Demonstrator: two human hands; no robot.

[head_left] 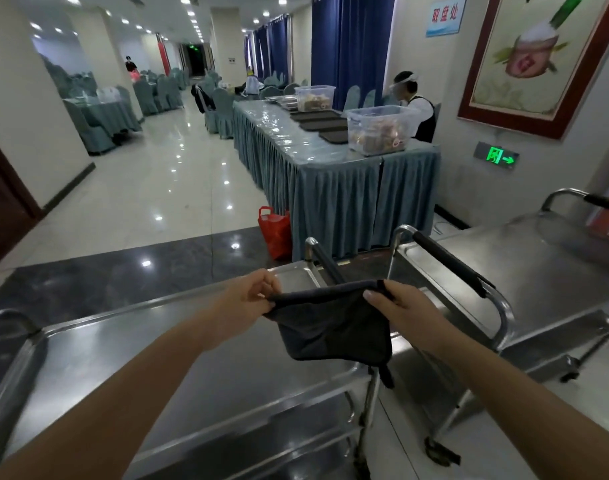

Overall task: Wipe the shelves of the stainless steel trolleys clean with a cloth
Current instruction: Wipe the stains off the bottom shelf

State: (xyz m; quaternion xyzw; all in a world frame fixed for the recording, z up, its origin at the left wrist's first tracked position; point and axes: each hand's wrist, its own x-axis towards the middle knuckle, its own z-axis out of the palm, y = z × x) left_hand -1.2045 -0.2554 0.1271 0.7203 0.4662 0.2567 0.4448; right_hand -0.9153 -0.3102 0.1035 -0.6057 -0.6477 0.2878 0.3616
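Above the near trolley [130, 348], dark cloth [334, 327] in both grips, left hand [247, 299], right hand [400, 310].

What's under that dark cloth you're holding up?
Beneath the dark cloth, stretched between left hand and right hand, lies the trolley's top shelf. The part directly behind it is hidden.

Brushed, glossy steel on the near trolley shelf [130, 368]; matt dark cloth [330, 327] at one o'clock, soft and slightly napped.
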